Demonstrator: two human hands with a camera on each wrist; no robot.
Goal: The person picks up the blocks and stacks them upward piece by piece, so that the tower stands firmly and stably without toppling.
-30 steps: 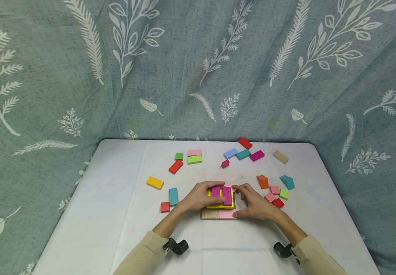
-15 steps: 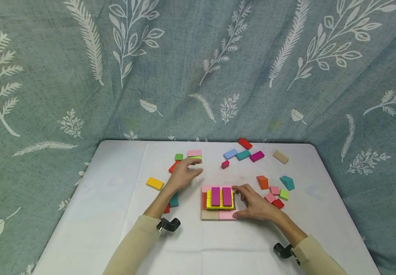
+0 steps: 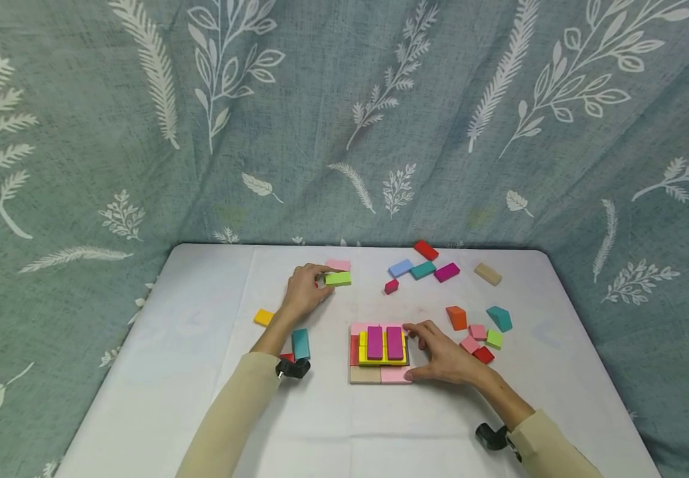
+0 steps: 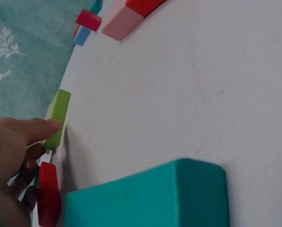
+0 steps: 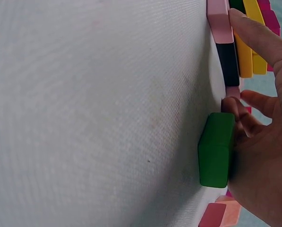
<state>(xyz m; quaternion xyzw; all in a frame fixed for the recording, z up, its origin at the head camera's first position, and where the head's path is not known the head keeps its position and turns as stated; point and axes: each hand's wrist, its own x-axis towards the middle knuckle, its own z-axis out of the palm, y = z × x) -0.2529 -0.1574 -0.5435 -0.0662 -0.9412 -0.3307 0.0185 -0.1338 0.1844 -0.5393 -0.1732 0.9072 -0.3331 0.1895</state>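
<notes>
My left hand [image 3: 304, 291] pinches a lime green block [image 3: 338, 279] at the far left of the table; in the left wrist view the thumb lies against the front of the lime green block [image 4: 59, 116]. My right hand [image 3: 449, 355] arches beside a low stack of blocks, thumb at the front pink block [image 3: 395, 375], forefinger at the rear corner. That stack has a flat base, yellow blocks [image 3: 365, 362] over it and two magenta blocks [image 3: 375, 342] on top. A green block [image 5: 216, 150] sits under the right palm, hidden from the head view.
A pink block [image 3: 338, 265] lies behind the lime one. A teal block [image 3: 300, 344] and a yellow block [image 3: 263, 317] are near the left forearm. Several loose blocks lie at the back, including a red block [image 3: 425, 250]; an orange block [image 3: 457, 317] stands right of the stack.
My left hand has left the stack's top, moved back and left, and come round the lime green block. The two magenta blocks stay on the stack. My right hand has kept its place.
</notes>
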